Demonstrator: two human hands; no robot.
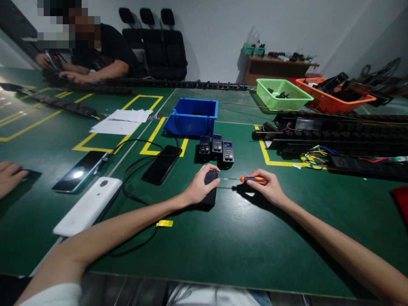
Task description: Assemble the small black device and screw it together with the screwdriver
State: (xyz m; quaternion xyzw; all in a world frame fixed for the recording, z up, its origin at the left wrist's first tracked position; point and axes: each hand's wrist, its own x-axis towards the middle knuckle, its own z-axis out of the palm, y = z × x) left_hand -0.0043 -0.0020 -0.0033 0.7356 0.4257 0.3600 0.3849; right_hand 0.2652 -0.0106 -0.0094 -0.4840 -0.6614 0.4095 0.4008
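Head: black box (211, 197) partly behind fingers (206, 171)

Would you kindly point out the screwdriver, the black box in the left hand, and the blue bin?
Screwdriver (245, 179): head view, front end of its handle.
Black box (210, 197): head view, its uncovered near part.
Blue bin (192, 125): head view, its near wall.

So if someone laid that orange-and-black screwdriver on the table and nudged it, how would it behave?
The screwdriver would probably roll in an arc, its handle being much thicker than its slim shaft. It should be stiff: the shaft looks straight. It may balance toward the bulky handle, where the right hand grips it.
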